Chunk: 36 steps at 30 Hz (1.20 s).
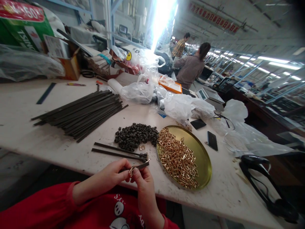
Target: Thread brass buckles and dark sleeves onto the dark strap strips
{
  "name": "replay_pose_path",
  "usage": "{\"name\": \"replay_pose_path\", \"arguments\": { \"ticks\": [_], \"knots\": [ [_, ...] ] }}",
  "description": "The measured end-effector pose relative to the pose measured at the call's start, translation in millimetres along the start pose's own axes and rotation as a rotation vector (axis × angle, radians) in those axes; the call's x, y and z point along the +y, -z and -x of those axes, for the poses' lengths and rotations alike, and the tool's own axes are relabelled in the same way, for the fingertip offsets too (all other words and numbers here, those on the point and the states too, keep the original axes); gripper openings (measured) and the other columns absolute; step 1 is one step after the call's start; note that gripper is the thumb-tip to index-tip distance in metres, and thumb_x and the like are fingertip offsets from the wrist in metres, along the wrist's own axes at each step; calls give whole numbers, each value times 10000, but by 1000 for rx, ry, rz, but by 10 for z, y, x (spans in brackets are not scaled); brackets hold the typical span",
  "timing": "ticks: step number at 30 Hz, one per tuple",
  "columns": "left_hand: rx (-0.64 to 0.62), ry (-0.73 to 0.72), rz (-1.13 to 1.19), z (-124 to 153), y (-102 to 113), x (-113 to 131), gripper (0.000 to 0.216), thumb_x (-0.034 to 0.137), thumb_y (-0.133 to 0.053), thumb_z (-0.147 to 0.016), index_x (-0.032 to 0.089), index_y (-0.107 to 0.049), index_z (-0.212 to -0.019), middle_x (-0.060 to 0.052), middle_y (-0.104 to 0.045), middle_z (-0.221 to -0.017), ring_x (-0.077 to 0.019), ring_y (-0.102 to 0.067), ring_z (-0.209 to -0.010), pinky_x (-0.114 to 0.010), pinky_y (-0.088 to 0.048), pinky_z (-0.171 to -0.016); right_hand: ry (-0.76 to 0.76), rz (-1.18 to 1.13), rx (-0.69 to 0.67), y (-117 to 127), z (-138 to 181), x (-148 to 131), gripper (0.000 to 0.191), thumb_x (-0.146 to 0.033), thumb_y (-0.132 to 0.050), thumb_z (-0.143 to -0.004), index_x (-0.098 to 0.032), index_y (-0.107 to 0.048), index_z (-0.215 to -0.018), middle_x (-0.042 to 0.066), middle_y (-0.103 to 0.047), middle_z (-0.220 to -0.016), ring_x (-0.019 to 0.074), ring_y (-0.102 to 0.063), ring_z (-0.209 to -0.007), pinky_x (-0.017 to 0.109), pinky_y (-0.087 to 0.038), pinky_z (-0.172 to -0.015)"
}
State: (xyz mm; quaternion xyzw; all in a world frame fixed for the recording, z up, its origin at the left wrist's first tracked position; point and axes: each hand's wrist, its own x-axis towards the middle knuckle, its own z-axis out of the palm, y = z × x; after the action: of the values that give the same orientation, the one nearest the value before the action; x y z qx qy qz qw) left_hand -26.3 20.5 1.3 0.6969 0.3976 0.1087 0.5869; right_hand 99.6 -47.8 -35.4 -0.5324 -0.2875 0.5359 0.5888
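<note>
At the table's front edge my left hand [119, 171] and my right hand [144, 181] meet, fingers pinched together. Between them is a small gold buckle [131, 171], gripped by the left fingers. A dark strap [143, 165] passes by it and is pinched in my right hand. Just beyond lie two finished-looking dark straps [114, 152] with loops and buckles at their right ends. A heap of small black loops [135, 135] sits behind them, with one loose gold buckle [142, 147] beside it. To the right, a round gold tray [205, 165] holds many gold buckles [177, 159].
A stack of dark strips [81, 111] lies on the left of the table [19, 101]. Plastic bags [176, 103] and an orange box [170, 84] fill the back. A phone [212, 141] and a black headband-like object [259, 184] lie right. Two people are in the background.
</note>
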Motion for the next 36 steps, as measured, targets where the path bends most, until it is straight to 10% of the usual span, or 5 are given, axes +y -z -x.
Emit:
{"name": "replay_pose_path", "arguments": {
  "ticks": [7, 16, 24, 36],
  "knots": [
    [7, 32, 141, -33, -54, -144, 228, 401, -506, -772, 174, -511, -746, 43, -541, -643, -134, -496, -627, -233, -403, -597, 254, 384, 164, 115, 3, -51, 116, -310, -600, -773, -200, -582, -803, -12, -568, -707, 132, -508, -661, 256, -396, -632],
    [0, 64, 201, 20, -43, -26, 165, 338, -525, -745, 179, -487, -731, 49, -513, -663, -116, -461, -617, -203, -359, -529, 45, 70, -59, 75, -92, -72, 233, -388, -611, -741, -202, -471, -742, -61, -470, -607, 90, -429, -513, 224, -373, -509],
    [34, 90, 294, -44, -44, -139, 246, 406, -558, -716, 184, -454, -696, 73, -473, -569, -105, -415, -548, -202, -310, -498, 467, 622, -130, 183, 43, -207, 253, -295, -407, -888, -218, -576, -1060, 60, -586, -921, 180, -533, -843, 313, -410, -742],
    [100, 137, 117, -108, -73, -166, 251, 420, -539, -668, 178, -473, -676, 69, -420, -580, -121, -383, -566, -220, -292, -510, 10, 204, -399, 287, -197, -304, 231, -425, -599, -775, -206, -665, -739, -20, -563, -631, 122, -501, -609, 250, -398, -621]
  ]
}}
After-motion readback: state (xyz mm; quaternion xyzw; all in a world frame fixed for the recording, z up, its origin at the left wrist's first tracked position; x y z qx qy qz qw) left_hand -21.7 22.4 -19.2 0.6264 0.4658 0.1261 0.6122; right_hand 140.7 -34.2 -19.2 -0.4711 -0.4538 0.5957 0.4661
